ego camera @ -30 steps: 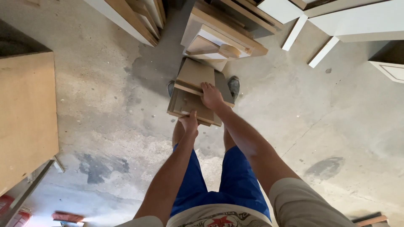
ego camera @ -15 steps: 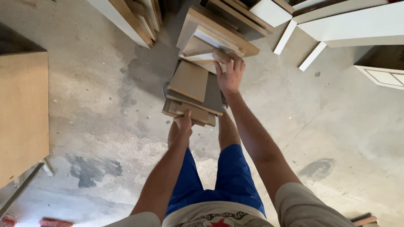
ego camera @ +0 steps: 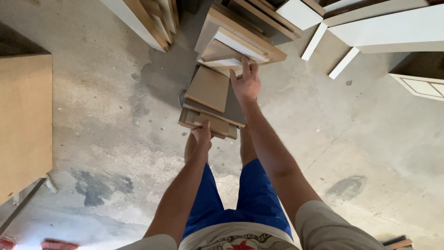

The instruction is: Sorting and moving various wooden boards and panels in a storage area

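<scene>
At the far left edge a large flat tan fibreboard panel (ego camera: 23, 125) lies over the stained grey concrete floor (ego camera: 106, 129). Farther off, left of centre, a row of white-faced boards with pale wooden edges (ego camera: 143, 21) stands on edge, leaning.

In the middle, the left hand (ego camera: 202, 135) is under the near edge of a small stack of brown and grey fibreboard offcuts (ego camera: 210, 104), carried in front of the person above their blue shorts (ego camera: 240, 199). Its fingers are tucked below the lowest pieces, so only the back of the hand and the thumb show; the hand is closed on the stack's near edge, though how far the fingers curl cannot be told. The top piece, a light brown square of board (ego camera: 209, 88), sits askew on a darker grey sheet.

Just right of it, the right hand (ego camera: 246, 83) reaches forward past the far right corner of the stack, fingers stretched and slightly spread, the fingertips touching a cream-faced panel with a raw wooden edge (ego camera: 240, 46) in the pile of leaning panels on the floor beyond. The hand is open, gripping nothing.

Farther right, long white cabinet panels and narrow white strips (ego camera: 384, 28) lie on the floor, and at the right edge is a white framed door panel (ego camera: 423, 85).
</scene>
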